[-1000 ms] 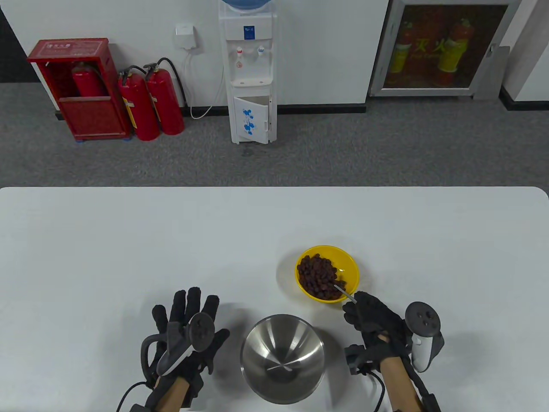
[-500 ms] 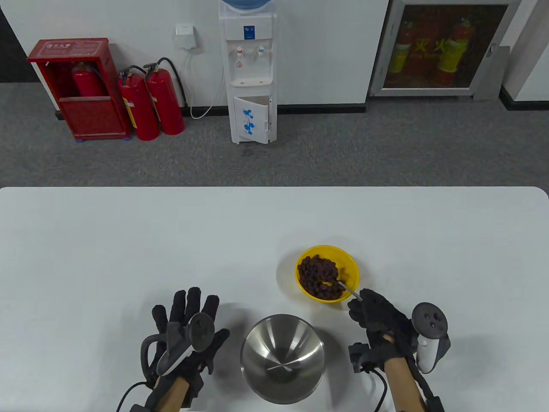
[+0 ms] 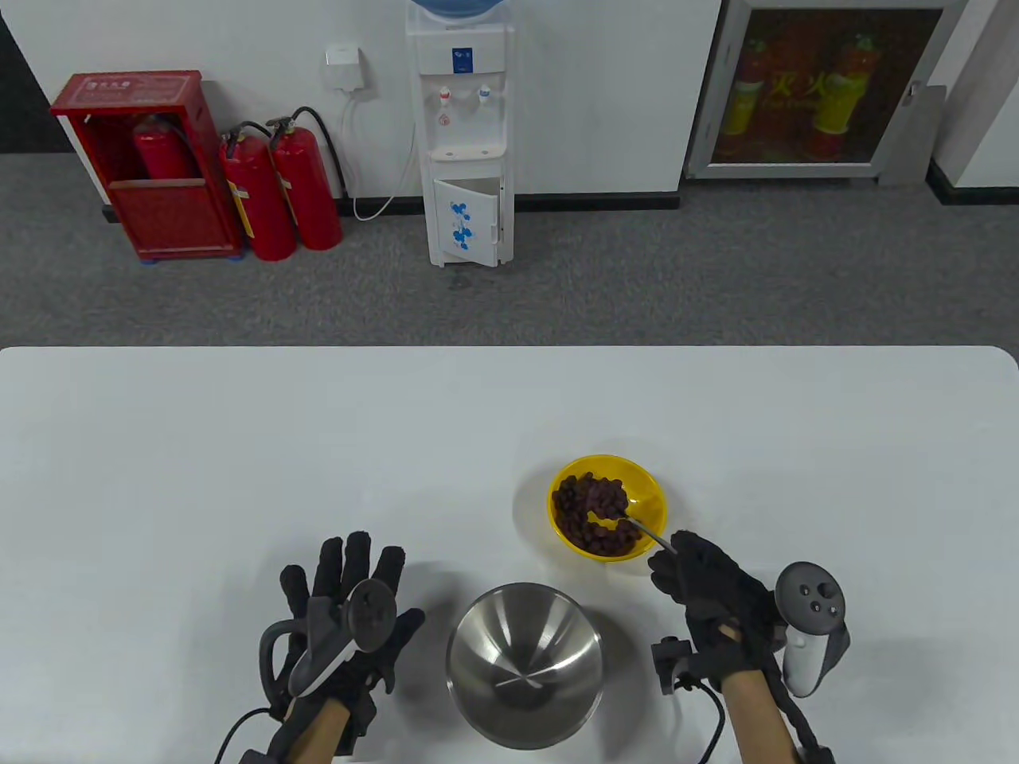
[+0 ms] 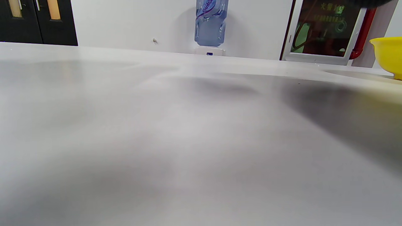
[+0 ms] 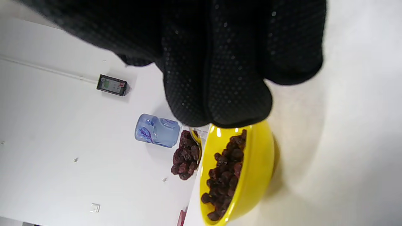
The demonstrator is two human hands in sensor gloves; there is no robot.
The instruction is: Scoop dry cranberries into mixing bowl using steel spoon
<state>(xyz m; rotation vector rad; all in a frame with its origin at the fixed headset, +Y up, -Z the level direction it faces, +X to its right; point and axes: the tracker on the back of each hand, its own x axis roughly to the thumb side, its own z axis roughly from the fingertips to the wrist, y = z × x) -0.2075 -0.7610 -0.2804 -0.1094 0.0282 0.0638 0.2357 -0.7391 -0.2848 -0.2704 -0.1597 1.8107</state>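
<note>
A yellow bowl (image 3: 649, 492) of dry cranberries (image 3: 579, 497) stands right of centre on the white table (image 3: 239, 446). My right hand (image 3: 691, 567) grips the handle of the steel spoon (image 3: 643, 535) just off the bowl's near right rim. The spoon's tip is in the bowl. In the right wrist view, gloved fingers (image 5: 220, 69) fill the top, and the spoon tip (image 5: 185, 155) carries a heap of cranberries beside the bowl rim (image 5: 251, 175). The empty steel mixing bowl (image 3: 557, 629) stands at the near edge between my hands. My left hand (image 3: 354, 585) rests flat and open on the table, left of it.
The left wrist view shows bare tabletop (image 4: 188, 125), with the yellow bowl (image 4: 388, 56) at its right edge. Beyond the table's far edge are grey floor, a water dispenser (image 3: 466, 135) and red fire extinguishers (image 3: 279, 191).
My right hand has shifted right and slightly away. The spoon has pushed through the cranberries and come up with a heap on it. My left hand has not moved.
</note>
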